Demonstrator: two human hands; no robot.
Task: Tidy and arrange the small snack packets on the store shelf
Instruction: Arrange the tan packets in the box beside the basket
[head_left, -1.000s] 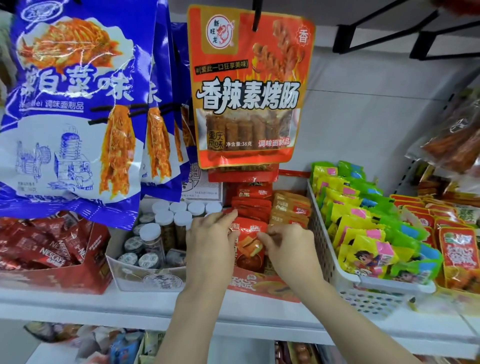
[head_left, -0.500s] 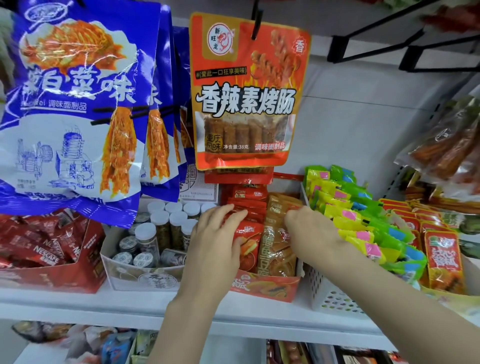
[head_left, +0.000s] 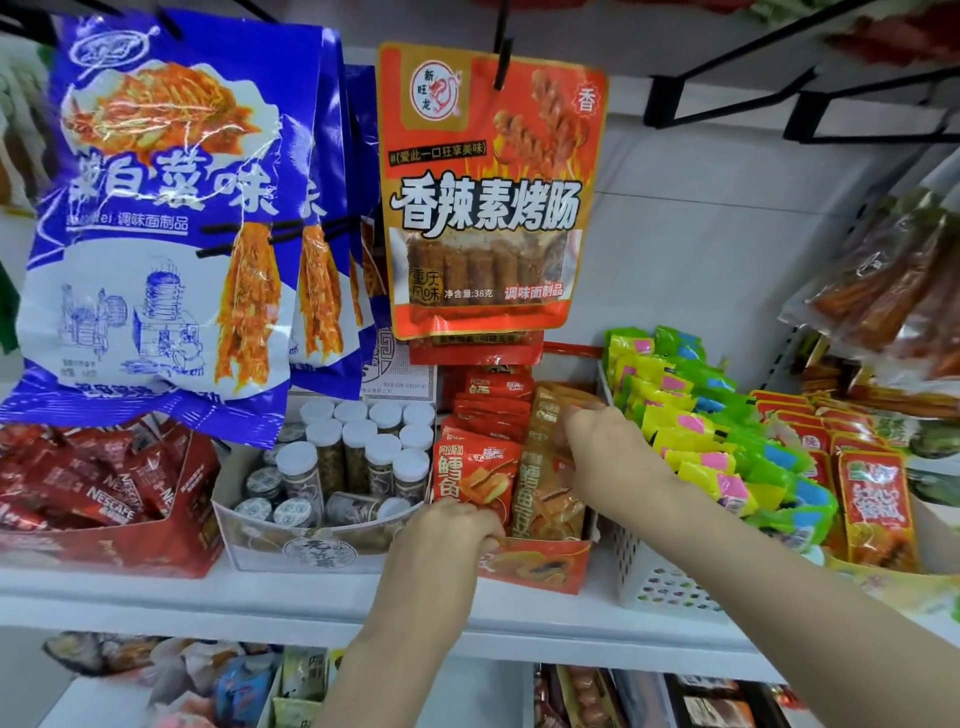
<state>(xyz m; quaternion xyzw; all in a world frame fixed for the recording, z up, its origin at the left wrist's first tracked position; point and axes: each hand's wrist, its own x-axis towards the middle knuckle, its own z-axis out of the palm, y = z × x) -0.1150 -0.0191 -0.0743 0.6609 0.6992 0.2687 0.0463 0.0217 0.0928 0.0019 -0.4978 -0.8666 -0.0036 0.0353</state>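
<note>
On the white shelf (head_left: 291, 597), in the red display carton (head_left: 540, 566) between the box of capped jars and the white basket, stood the small snack packets I was tidying: a row of red packets (head_left: 475, 467) on the left and a row of orange-brown packets (head_left: 550, 493) on the right, all upright and leaning slightly back. My left hand (head_left: 441, 540) sat at the carton's front left corner, its fingers curled over the front edge just below the foremost red packet; from that angle I could not tell whether they clasped the cardboard alone or the packet's lower edge as well. My right hand (head_left: 608, 452) reached in from the right, over the basket wall, with thumb and fingertips pressed together on the top of an orange-brown packet midway down that row. The white perforated basket (head_left: 654, 577) touching the carton held yellow and green packets (head_left: 717, 447). The box of white-capped jars (head_left: 358, 452) stood just left of the carton, and a red Nescafe box (head_left: 109, 499) lay farther left. Above, blue bags (head_left: 166, 223) and an orange sausage-snack bag (head_left: 488, 192) hung from hooks.
</note>
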